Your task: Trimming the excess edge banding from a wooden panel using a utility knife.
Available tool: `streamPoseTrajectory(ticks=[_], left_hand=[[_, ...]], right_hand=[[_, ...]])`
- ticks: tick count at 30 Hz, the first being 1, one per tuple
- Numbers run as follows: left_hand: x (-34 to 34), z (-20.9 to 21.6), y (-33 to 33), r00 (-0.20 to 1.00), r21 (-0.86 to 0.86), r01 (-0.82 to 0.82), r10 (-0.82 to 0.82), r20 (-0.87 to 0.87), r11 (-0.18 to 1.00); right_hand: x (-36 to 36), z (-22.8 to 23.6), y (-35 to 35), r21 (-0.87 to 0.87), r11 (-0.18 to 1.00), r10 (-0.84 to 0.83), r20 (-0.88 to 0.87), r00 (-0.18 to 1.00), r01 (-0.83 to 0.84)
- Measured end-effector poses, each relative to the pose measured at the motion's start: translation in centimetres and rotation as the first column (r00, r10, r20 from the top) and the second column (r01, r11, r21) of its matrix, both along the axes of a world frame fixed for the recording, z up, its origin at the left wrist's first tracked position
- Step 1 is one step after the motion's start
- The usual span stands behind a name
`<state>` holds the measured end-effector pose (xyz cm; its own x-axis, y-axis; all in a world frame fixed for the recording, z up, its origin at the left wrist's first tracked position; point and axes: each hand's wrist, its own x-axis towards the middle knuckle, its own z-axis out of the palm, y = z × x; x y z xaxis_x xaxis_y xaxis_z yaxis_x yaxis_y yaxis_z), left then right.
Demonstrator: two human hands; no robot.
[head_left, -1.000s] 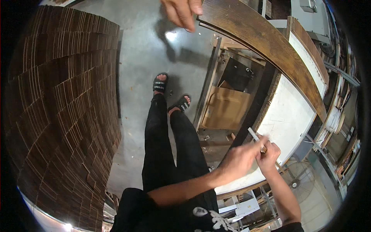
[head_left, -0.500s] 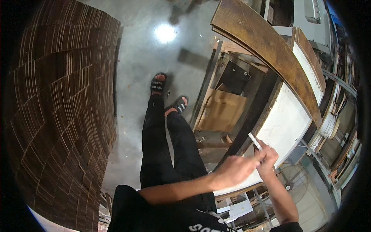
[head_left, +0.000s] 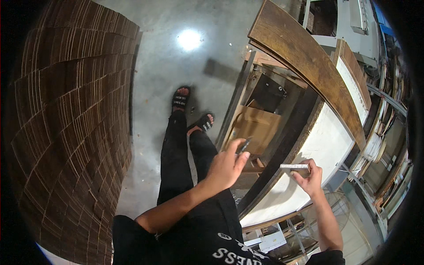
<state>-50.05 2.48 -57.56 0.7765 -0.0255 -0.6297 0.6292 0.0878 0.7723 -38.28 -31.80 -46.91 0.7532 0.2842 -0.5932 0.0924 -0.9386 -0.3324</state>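
My left hand (head_left: 226, 167) is raised over my left thigh side of the workbench, its fingers closed on a slim dark pen-like tool (head_left: 244, 145) whose exact kind I cannot make out. Held in my right hand (head_left: 312, 177) is a small flat block (head_left: 294, 167) with a pale, speckled edge; thumb and fingers pinch its right end. The block hovers above the white tabletop (head_left: 329, 137). A gap separates the two hands.
A tall stack of brown boards (head_left: 75, 110) fills the left side. Long curved-looking wood planks (head_left: 309, 57) lie across the table's far end. Under it, cardboard (head_left: 256, 126) sits in an open frame. A fan (head_left: 338, 212) stands at the lower right, near shelving.
My hands were together at the block; now they are apart. My left hand has moved left with the dark tool, and the block has turned to lie nearly level in my right hand.
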Motion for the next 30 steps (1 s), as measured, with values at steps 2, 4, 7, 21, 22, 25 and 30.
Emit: streamPoseTrajectory(ticks=[2, 4, 7, 21, 22, 25, 30], left_hand=[[-0.1, -1.1, 0.6, 0.996, -0.002, -0.092, 0.092, -0.005, 0.996], [-0.2, -1.9, 1.4, 0.99, 0.005, -0.143, 0.143, -0.005, 0.99], [1.2, -2.2, 3.5, 0.973, 0.028, -0.229, 0.229, 0.012, 0.973], [20.0, -1.5, 9.2, 0.852, -0.221, -0.436, 0.479, 0.211, 0.872], [20.1, -1.7, 8.8, 0.822, -0.298, -0.497, 0.552, 0.14, 0.815], [19.7, -3.1, 7.7, 0.745, -0.431, -0.584, 0.665, 0.052, 0.688], [18.6, -4.3, 6.5, 0.661, -0.585, -0.575, 0.746, 0.08, 0.572]], right_hand=[[0.5, -0.4, -0.5, 0.003, 1.0, 0.021, 0.014, 1.0, -0.021], [0.2, -1.1, -0.7, 0.027, 0.998, -0.049, -0.047, 0.998, 0.05], [0.1, -0.7, 0.5, -0.075, 0.961, 0.276, 0.303, 0.912, -0.266], [24.1, -5.8, 14.5, -0.17, 0.752, 0.6, 0.577, 0.554, -0.637], [24.5, -6.3, 13.5, -0.134, 0.774, 0.575, 0.558, 0.598, -0.619], [24.4, -5.9, 12.9, -0.038, 0.787, 0.545, 0.512, 0.665, -0.616], [24.9, -5.4, 12.0, -0.028, 0.73, 0.6, 0.504, 0.621, -0.683]])
